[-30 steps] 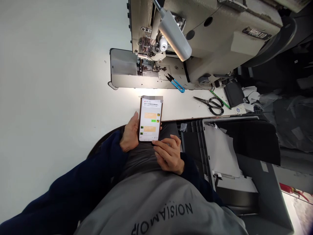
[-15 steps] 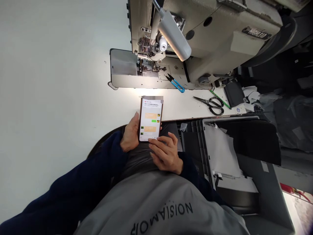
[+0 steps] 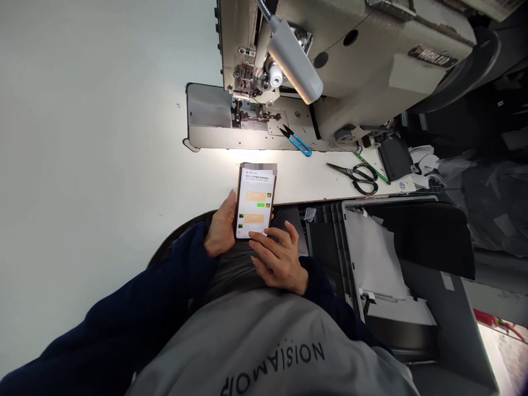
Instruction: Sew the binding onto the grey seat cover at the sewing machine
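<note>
My left hand (image 3: 223, 225) is wrapped round a smartphone (image 3: 254, 201), with the thumb along its left edge and a fingertip showing at the right edge. The lit screen faces up at me and displays a chat with orange and green message boxes. Over the phone's lower end lies my right hand (image 3: 280, 256), its fingers spread and the fingertips at the bottom of the screen. That hand grips nothing. Whether the fingertips press on the glass I cannot tell.
Beyond the phone stands a sewing machine (image 3: 355, 66) with a lamp (image 3: 295, 60). Blue thread snips (image 3: 297, 142) rest on its bed. Black-handled scissors (image 3: 357, 177) and a green pencil (image 3: 373, 168) lie on the white table (image 3: 103, 137). At my right is a grey crate (image 3: 454, 330) with fabric pieces (image 3: 375, 253).
The phone has shifted very slightly to the right in my left hand's grip. My right fingertips have moved a touch left along the screen's lower edge.
</note>
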The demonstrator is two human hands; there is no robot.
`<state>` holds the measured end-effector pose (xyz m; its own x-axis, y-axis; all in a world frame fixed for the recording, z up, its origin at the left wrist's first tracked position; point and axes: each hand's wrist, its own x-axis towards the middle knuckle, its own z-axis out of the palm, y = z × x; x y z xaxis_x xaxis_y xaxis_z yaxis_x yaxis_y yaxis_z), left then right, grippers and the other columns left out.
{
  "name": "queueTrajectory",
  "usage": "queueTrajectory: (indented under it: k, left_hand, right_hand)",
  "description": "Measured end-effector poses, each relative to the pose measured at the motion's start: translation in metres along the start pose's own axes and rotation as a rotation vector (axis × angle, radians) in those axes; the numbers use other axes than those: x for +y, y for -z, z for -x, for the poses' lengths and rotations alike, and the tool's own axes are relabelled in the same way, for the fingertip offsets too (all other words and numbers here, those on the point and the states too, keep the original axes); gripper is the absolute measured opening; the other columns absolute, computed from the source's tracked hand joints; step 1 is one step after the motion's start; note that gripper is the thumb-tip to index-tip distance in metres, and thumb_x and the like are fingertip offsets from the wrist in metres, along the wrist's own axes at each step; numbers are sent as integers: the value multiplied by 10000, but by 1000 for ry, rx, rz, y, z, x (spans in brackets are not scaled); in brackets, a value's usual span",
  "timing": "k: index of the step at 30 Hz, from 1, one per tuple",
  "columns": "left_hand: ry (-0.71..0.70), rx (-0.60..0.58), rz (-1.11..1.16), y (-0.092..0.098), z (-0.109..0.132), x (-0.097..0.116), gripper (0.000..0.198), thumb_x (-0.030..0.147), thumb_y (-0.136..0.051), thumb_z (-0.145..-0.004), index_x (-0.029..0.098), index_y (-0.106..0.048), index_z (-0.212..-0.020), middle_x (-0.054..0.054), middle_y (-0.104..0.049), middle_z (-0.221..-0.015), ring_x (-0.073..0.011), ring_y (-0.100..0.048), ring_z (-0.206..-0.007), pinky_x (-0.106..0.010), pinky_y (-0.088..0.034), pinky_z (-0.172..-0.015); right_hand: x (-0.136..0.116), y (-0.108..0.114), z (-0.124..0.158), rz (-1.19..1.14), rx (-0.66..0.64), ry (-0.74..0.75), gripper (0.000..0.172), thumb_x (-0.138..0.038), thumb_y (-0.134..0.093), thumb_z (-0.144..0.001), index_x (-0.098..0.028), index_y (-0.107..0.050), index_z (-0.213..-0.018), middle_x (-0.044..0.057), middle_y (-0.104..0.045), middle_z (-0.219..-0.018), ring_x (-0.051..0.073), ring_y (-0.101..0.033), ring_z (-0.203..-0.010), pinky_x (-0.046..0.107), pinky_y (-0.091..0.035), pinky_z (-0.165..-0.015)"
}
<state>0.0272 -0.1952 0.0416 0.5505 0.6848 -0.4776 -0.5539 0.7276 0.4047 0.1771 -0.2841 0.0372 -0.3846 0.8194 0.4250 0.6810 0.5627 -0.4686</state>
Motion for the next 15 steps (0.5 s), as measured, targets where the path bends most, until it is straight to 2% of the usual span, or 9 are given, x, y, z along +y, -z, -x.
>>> queueTrajectory:
  k: [8,12,15]
  left_hand:
    - [4,15,-13,-2,0,1,687,495,-139,-962,3,-525,-1245,-235,-649,-1070,-325,-659,-925,-436,-529,-835]
    - [-7,-3,-7,-1,-1,0,675,509,-179,-958,15,-534,-1250,-226,-649,-1082,-323,-656,-936,-442,-521,-861]
    - [-5,7,5,0,-1,-1,672,508,-184,-958,20,-551,-1239,-223,-654,-1066,-328,-657,-930,-454,-525,-850]
  right_hand:
    - [-1,0,-1,24,-8,5,227,-225,-547,-924,-192,-586,-1145,21,-579,-1216,262,-503,-1101,516,-136,-1120]
    - [-2,4,-2,22,41,22,266,-220,-562,-887,-195,-576,-1151,33,-594,-1190,263,-528,-1064,526,-158,-1113]
    - [-1,7,0,4,71,1,254,-228,-524,-918,-193,-567,-1165,40,-599,-1179,258,-536,-1041,526,-174,-1101]
